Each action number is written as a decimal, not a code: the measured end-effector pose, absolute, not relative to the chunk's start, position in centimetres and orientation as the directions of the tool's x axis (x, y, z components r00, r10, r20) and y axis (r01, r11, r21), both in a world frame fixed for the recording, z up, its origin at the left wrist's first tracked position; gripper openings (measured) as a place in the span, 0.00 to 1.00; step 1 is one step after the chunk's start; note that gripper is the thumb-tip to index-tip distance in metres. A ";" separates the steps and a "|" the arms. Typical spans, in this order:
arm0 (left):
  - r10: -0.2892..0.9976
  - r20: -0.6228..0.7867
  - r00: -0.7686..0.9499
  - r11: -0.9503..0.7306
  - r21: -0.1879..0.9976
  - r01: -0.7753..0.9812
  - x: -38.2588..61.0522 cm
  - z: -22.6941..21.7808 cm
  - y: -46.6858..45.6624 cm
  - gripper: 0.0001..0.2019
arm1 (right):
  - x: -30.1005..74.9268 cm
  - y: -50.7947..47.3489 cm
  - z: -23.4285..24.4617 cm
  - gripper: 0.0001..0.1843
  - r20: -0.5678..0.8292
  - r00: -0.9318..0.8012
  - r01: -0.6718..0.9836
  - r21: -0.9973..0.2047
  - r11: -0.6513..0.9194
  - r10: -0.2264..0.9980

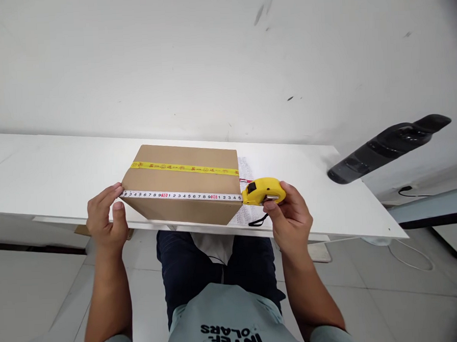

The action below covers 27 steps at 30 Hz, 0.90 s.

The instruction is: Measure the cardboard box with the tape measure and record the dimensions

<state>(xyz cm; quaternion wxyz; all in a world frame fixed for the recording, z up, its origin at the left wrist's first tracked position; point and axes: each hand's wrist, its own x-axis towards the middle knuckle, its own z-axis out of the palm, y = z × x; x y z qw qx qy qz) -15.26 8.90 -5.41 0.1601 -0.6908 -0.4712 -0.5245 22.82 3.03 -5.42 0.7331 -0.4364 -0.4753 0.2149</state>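
Observation:
A brown cardboard box with a strip of yellow printed tape along its top sits on the white table. The white blade of a tape measure lies stretched along the box's near top edge, with red 10 and 20 marks. At the box's left corner, my left hand pinches the blade's end between thumb and fingers; the tip itself is hidden. My right hand grips the yellow tape measure case by its right side, close against the box's right corner. A black wrist strap hangs below the case.
A printed sheet of paper lies partly under the box's right side, with a pen on it, mostly hidden. A tall black bottle stands near the right end of the white table. A wall rises behind.

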 end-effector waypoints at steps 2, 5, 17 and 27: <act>0.509 0.860 -0.025 -0.514 0.328 0.792 -15.1 -5.1 8.9 0.15 | 22.8 3.0 -5.4 0.22 0.508 0.454 0.093 -0.844 0.528 0.733; 0.580 0.809 -0.095 -0.507 0.450 0.735 -15.2 -4.6 9.1 0.15 | 22.9 2.9 -5.4 0.23 0.509 0.455 0.086 -0.841 0.533 0.730; 0.826 0.395 -0.403 -0.430 0.903 0.004 -14.2 -3.9 10.1 0.15 | 23.1 2.9 -6.1 0.25 0.525 0.504 0.151 -0.835 0.529 0.686; 0.890 0.179 -0.420 -0.257 0.957 -0.137 -12.8 -2.5 9.4 0.13 | 22.7 2.7 -5.6 0.25 0.533 0.515 0.144 -0.826 0.545 0.672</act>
